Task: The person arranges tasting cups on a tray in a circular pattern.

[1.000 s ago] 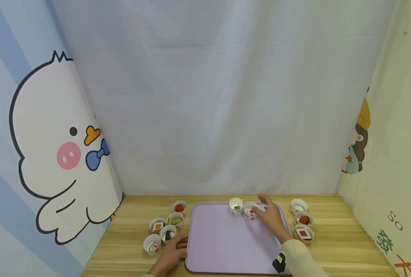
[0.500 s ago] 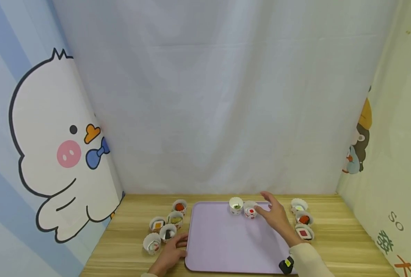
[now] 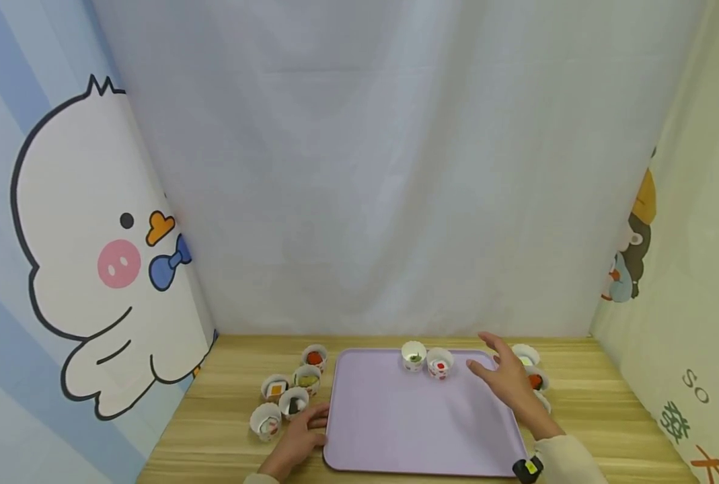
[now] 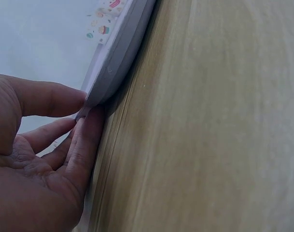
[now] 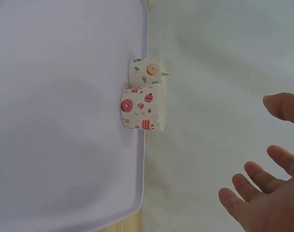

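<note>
A lilac tray (image 3: 422,430) lies on the wooden table. My left hand (image 3: 298,440) is at its left edge; in the left wrist view the thumb (image 4: 55,99) and fingers pinch the tray's rim (image 4: 115,67). Two patterned paper baking cups stand side by side at the tray's back edge: one cup (image 3: 413,356) with something green inside, the other cup (image 3: 440,364) with a small red-and-white piece. My right hand (image 3: 510,380) hovers over the tray's right side, fingers spread, holding nothing. In the right wrist view this hand (image 5: 272,193) is apart from both cups.
Left of the tray several paper cups (image 3: 266,422) hold small pieces resembling sushi. On the right, more filled cups (image 3: 525,354) stand partly hidden behind my right hand. A pale curtain (image 3: 359,202) hangs at the table's back edge, with printed cloths on both sides.
My right hand has moved away from the cup with the red-and-white piece, rightward toward the tray's right edge. Both cups on the tray and my left hand stay put.
</note>
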